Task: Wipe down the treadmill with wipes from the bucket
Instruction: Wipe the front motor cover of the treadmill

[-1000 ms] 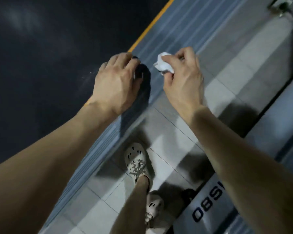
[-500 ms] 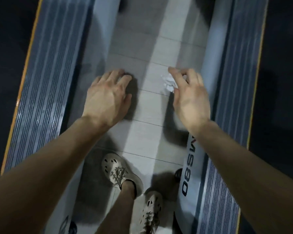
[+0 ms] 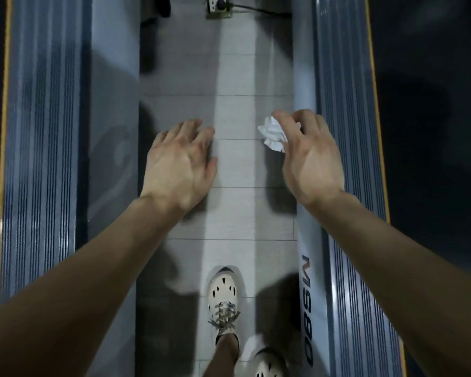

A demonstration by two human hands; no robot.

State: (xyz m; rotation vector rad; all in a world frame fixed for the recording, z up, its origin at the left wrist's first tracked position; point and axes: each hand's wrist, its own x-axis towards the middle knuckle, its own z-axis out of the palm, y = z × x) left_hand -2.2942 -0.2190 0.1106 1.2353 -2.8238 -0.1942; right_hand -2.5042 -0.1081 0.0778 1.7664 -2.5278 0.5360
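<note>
Both hands have swung off the left treadmill (image 3: 41,131) and hover over the tiled floor (image 3: 237,213), ahead of the shoe (image 3: 223,292). The left hand (image 3: 180,164) is spread, holding nothing. The right hand (image 3: 310,161) pinches the crumpled wipe (image 3: 272,134) just beside the side rail (image 3: 306,240) of the right treadmill (image 3: 343,104). It would work better to open the wipe flat, then run long overlapping strokes along that rail toward the far floor socket (image 3: 219,8).

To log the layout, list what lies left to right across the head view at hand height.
From the left: left treadmill's ribbed rail → left hand, open → tiled floor → crumpled wipe → right hand, pinching the wipe → right treadmill's ribbed rail.
</note>
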